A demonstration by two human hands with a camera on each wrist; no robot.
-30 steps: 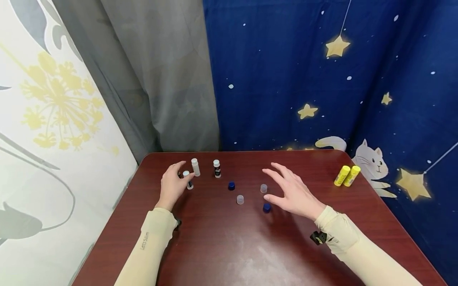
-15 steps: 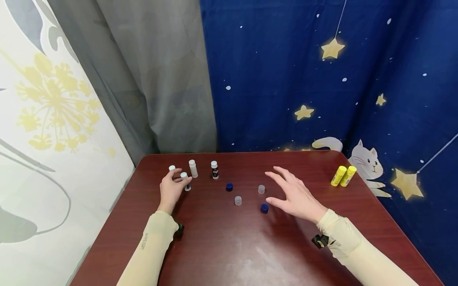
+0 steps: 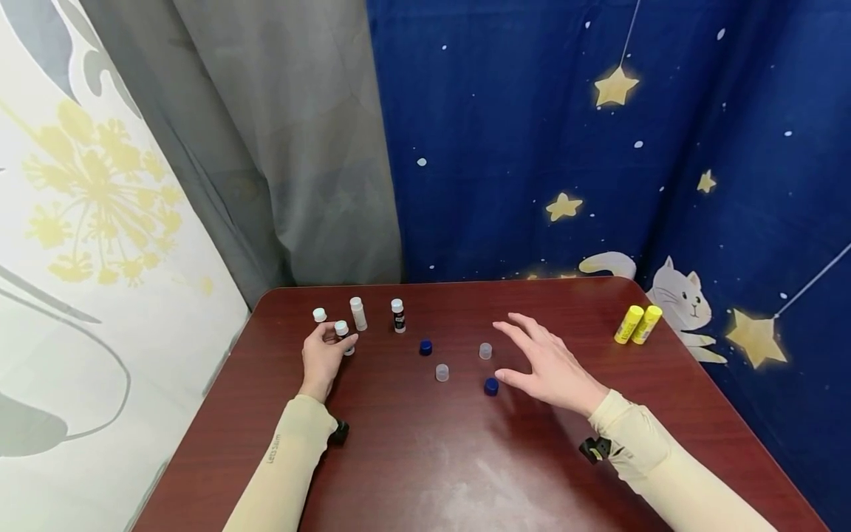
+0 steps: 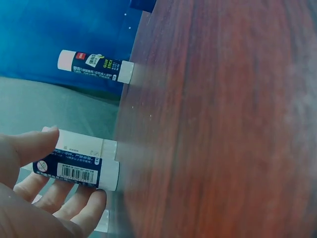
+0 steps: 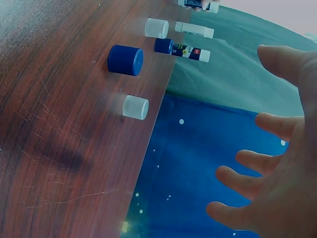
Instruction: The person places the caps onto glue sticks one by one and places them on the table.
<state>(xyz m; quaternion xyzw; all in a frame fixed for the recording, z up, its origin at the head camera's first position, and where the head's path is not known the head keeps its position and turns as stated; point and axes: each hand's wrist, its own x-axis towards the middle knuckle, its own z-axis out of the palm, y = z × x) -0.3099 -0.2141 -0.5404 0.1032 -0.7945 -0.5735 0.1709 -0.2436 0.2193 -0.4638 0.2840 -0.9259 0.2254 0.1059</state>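
My left hand [image 3: 323,358] has its thumb and fingers around an upright dark-labelled glue stick [image 4: 74,171] with a white cap. Close behind stands a pale glue stick [image 3: 358,315]; another white-capped one [image 3: 320,315] is mostly hidden by the hand. Further right stands a dark glue stick [image 3: 398,317] marked GLUE STICK. My right hand [image 3: 548,366] hovers over the table, fingers spread and holding nothing. Near its thumb lies a blue cap [image 5: 125,60], and by its fingers a clear cap [image 5: 135,107]. A second blue cap [image 3: 425,347] and clear cap [image 3: 442,372] sit further left.
Two yellow glue sticks [image 3: 636,325] stand side by side at the table's right. The dark red table [image 3: 412,458] ends at a back edge against grey [image 3: 319,148] and blue star-patterned curtains [image 3: 492,148]. A patterned white wall [image 3: 80,355] borders the left side.
My left hand has moved slightly down and closed in around the dark glue stick, leaving the white cap behind it visible. The right hand stays nearly still; the view has shifted slightly.
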